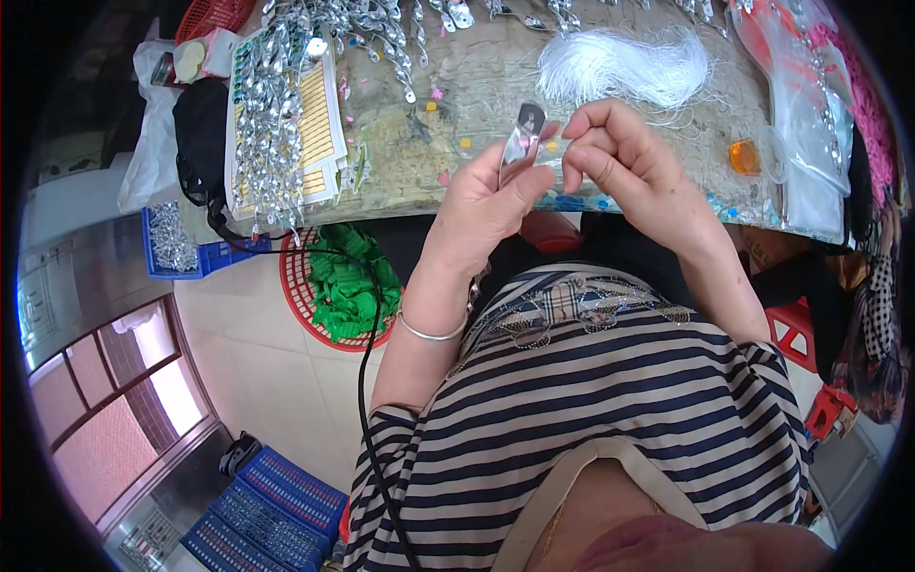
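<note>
Between the thumb and fingers of my left hand (488, 195) is a shiny silver flat piece (519, 143) with a dark rounded end; its exact kind does not show. It stands above the front part of the worktable (400, 162). Just to its right, my right hand (634, 172) has its fingers curled in, thumb and forefinger close together. Whatever they may pinch is too small to make out. Beyond both hands lies a hank of white thread (624, 67). Strands of silver beads (272, 133) hang over yellow-patterned cards (319, 114) at the left.
More silver bead strands (381, 29) lie along the far side. An orange pot (745, 157) and clear plastic bags (805, 114) sit at the right. A black cable (367, 372) runs down my left side, near a red basket (295, 286) of green cloth and a blue tray (205, 259).
</note>
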{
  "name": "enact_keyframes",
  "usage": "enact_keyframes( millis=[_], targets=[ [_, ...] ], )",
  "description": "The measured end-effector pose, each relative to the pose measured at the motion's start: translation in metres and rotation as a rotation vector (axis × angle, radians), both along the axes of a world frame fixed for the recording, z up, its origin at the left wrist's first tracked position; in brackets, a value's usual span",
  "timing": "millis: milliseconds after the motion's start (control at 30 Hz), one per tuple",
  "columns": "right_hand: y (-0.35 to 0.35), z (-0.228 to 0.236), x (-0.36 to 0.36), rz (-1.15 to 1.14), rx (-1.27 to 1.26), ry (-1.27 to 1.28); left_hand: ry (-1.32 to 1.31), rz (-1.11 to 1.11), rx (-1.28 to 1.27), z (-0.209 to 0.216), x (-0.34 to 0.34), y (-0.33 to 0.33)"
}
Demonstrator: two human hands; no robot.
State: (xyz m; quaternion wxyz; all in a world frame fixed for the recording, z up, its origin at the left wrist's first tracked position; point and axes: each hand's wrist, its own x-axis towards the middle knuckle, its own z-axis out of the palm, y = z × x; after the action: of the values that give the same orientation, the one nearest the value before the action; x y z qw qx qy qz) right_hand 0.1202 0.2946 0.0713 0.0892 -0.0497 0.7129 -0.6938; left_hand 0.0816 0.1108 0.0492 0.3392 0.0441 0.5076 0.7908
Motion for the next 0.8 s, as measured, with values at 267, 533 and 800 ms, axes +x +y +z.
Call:
enact_keyframes(
  millis=[267,533,800],
  targets=[
    [0.006,-0.006,0.002,-0.034,0.011,-0.005,-0.008,-0.022,-0.238,0.006,0.001,-0.006],
    [0.005,0.003,0.004,-0.084,0.520,0.285,0.070,-0.028,-0.365,0.014,0.001,-0.005],
    [0.012,0.004,0.003,-0.262,0.468,0.305,-0.040,-0.085,-0.280,-0.002,-0.001,-0.010]
  ],
)
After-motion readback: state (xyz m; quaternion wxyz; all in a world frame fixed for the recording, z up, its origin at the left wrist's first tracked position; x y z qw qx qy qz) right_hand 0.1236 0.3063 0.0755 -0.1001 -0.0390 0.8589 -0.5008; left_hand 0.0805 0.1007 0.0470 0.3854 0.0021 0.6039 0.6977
